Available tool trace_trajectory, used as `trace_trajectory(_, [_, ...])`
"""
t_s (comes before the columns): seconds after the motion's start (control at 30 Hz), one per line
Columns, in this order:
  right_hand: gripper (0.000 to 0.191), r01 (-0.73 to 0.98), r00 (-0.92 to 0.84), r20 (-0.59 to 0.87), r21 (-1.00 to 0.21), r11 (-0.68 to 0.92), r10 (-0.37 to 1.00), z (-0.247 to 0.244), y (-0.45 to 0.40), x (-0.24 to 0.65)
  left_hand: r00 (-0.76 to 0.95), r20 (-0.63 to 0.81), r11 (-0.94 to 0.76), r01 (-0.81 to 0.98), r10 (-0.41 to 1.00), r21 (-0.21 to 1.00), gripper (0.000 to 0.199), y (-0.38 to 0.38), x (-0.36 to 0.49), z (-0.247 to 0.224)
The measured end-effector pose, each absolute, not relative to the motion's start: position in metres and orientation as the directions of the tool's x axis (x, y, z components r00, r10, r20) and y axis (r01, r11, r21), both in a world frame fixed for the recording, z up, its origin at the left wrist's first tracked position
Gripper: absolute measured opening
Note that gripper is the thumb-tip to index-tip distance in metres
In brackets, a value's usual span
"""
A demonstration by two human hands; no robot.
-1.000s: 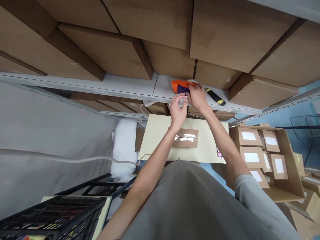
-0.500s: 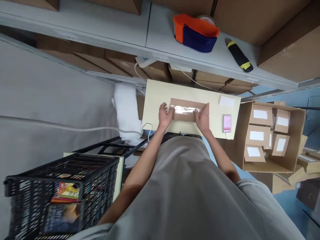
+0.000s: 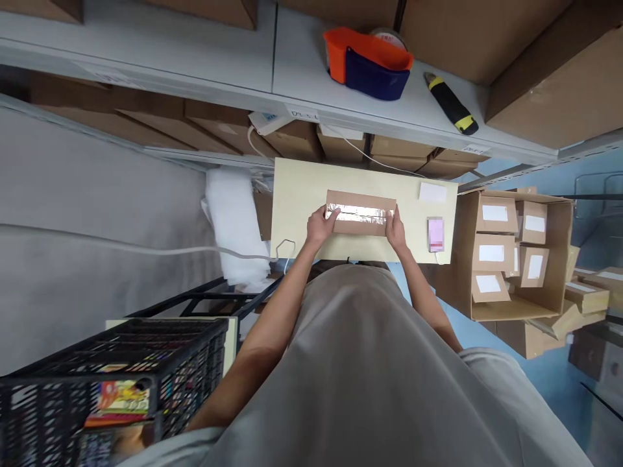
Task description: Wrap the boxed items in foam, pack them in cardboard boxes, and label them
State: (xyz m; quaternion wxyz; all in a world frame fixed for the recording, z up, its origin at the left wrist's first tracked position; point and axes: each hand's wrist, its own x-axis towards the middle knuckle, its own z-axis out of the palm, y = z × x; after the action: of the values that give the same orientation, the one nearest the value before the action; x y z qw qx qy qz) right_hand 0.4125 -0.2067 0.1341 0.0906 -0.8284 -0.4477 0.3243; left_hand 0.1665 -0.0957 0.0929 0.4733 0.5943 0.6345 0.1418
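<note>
A small brown cardboard box (image 3: 360,228) with a shiny strip of clear tape along its top is between my hands, over the cream tabletop (image 3: 296,188). My left hand (image 3: 321,225) grips its left end, thumb on the tape. At the opposite end my right hand (image 3: 396,230) holds the box, with the thumb near the tape's end. To the right on the table are a white paper slip (image 3: 433,192) and a phone-like device (image 3: 435,235) with a pinkish screen and a cable.
A grey shelf (image 3: 195,71) crosses above the table, bearing an orange and blue tape dispenser (image 3: 372,65) and a black-yellow cutter (image 3: 451,104). On the right stands a large carton (image 3: 559,259) of labelled boxes. A black crate (image 3: 189,370) and white wrap (image 3: 231,220) are at left.
My right hand has shifted to the box's right end, which now lies flat rather than raised. My left hand has closed onto the left end. The whole view has moved slightly.
</note>
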Motion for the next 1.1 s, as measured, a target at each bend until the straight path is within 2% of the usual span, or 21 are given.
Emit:
trace_trajectory(0.13, [0.073,0.506,0.584,-0.326,-0.570,-0.647,0.744,0.142,-0.215,0.408,0.108,-0.402,0.298,0.504,0.909,0.810,0.040,-0.092,0.157,0.097])
trace_trajectory(0.3, [0.053,0.530,0.593,-0.286,-0.565,-0.633,0.752,0.161,-0.208,0.398,0.118,-0.352,0.272,0.429,0.929,0.861,0.032,-0.080,0.152,0.111])
trace_trajectory(0.53, [0.045,0.547,0.628,-0.150,-0.613,-0.570,0.764,0.178,-0.186,0.381,0.168,-0.146,0.087,0.316,0.975,0.945,0.032,-0.056,0.128,0.125])
trace_trajectory(0.6, [0.042,0.535,0.634,-0.185,-0.596,-0.599,0.751,0.172,-0.188,0.370,0.166,-0.177,0.118,0.315,0.970,0.942,0.030,-0.058,0.119,0.118])
trace_trajectory(0.73, [0.037,0.468,0.618,-0.356,-0.551,-0.691,0.701,0.154,-0.205,0.343,0.126,-0.381,0.318,0.349,0.916,0.882,0.027,-0.079,0.099,0.088])
trace_trajectory(0.83, [0.037,0.424,0.617,-0.435,-0.519,-0.743,0.656,0.142,-0.224,0.321,0.128,-0.482,0.420,0.333,0.867,0.844,0.032,-0.105,0.086,0.068])
trace_trajectory(1.0, [0.042,0.403,0.601,-0.502,-0.483,-0.778,0.623,0.133,-0.245,0.298,0.175,-0.522,0.440,0.357,0.835,0.824,0.043,-0.133,0.074,0.051])
trace_trajectory(1.1, [0.055,0.453,0.604,-0.484,-0.446,-0.772,0.633,0.136,-0.245,0.299,0.205,-0.516,0.402,0.419,0.831,0.814,0.051,-0.129,0.072,0.049])
